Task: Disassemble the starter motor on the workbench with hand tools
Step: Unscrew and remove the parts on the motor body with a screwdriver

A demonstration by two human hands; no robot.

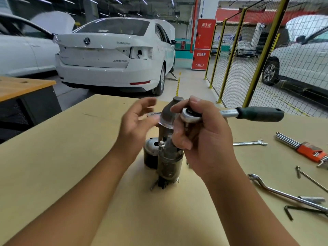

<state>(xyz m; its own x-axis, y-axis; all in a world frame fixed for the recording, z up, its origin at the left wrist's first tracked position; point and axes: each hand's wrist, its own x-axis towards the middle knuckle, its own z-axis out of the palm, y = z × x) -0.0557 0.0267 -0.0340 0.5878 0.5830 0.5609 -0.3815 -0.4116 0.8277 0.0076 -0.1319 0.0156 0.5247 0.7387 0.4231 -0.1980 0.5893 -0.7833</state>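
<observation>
Motor (167, 150) stands upright on desk (71, 166) for top access. Right hand (200, 139) wraps ratchet (230, 113) head, bit pointing down. Left hand (140, 119) spread, blurred, beside housing.

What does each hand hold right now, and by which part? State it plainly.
The right hand grips the ratchet wrench at its head end, the green handle sticking out free. The left hand is open beside the starter motor and holds nothing.

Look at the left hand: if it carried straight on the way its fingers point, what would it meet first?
Probably the starter motor: the left hand is open, fingers aimed rightward at its upper housing. The hand is blurred, so depth is uncertain.
</observation>
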